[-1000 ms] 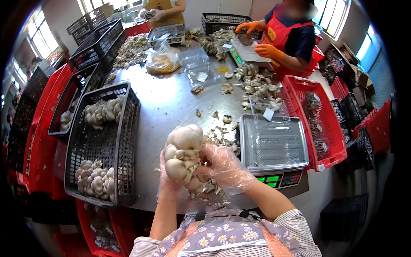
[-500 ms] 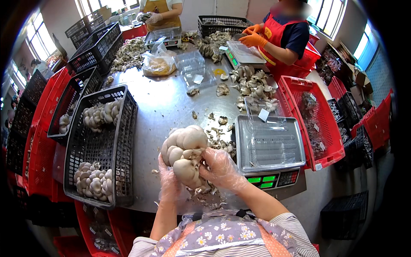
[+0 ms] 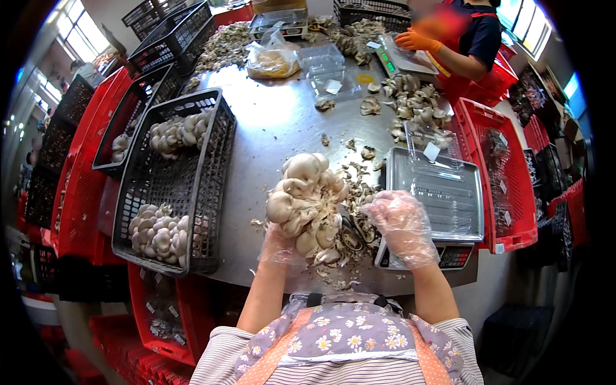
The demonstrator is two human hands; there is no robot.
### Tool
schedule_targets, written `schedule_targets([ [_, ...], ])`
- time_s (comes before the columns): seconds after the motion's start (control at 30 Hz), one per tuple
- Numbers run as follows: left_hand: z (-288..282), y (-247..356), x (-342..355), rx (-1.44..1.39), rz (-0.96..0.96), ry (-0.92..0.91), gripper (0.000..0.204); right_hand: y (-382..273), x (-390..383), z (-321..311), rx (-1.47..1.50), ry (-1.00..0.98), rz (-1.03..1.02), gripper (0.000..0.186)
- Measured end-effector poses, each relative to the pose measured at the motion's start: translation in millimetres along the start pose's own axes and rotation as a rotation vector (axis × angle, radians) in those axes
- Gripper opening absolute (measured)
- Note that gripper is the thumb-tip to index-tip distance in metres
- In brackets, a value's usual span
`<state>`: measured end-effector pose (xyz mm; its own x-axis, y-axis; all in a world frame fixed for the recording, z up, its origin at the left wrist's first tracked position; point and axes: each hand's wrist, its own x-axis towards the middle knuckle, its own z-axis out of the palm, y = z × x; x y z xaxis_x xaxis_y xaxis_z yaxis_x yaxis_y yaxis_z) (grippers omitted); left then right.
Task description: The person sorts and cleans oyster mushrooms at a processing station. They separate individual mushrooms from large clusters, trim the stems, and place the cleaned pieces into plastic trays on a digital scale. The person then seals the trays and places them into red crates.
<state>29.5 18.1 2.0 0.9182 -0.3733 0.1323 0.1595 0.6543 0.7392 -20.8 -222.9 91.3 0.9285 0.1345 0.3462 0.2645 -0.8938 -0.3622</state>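
Note:
A big cluster of pale oyster mushrooms (image 3: 309, 206) is held up over the near part of the metal table, its torn stem side facing up. My left hand (image 3: 281, 247), in a clear plastic glove, grips it from below and the left; most of its fingers are hidden behind the caps. My gloved right hand (image 3: 403, 226) is apart from the cluster, by the near left corner of the scale. Its fingers are curled together, and whatever they hold, if anything, is hidden. Mushroom trimmings (image 3: 359, 186) lie between the cluster and the scale.
A black crate (image 3: 228, 154) with oyster mushroom clusters stands left. On the right are a digital scale with a metal tray (image 3: 471, 199), a clear plastic box and a red crate (image 3: 523, 212). Loose mushrooms (image 3: 417, 99) lie farther back, near a co-worker in orange gloves (image 3: 420, 42).
My right hand has left the cluster and moved right, toward the scale. The cluster in my left hand has turned, so its stem side shows. The whole view has shifted.

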Motion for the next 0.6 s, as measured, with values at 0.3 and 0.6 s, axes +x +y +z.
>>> schedule_targets([
  [0.3,34.8,19.7,25.0,0.567,0.174,0.02,0.028,-52.1,22.0,4.5,0.255,-0.319,0.186,0.035],
  [0.6,5.3,2.1,1.4,0.062,-0.051,0.14,0.026,-39.3,17.8,19.9,0.328,-0.115,0.026,0.027],
])
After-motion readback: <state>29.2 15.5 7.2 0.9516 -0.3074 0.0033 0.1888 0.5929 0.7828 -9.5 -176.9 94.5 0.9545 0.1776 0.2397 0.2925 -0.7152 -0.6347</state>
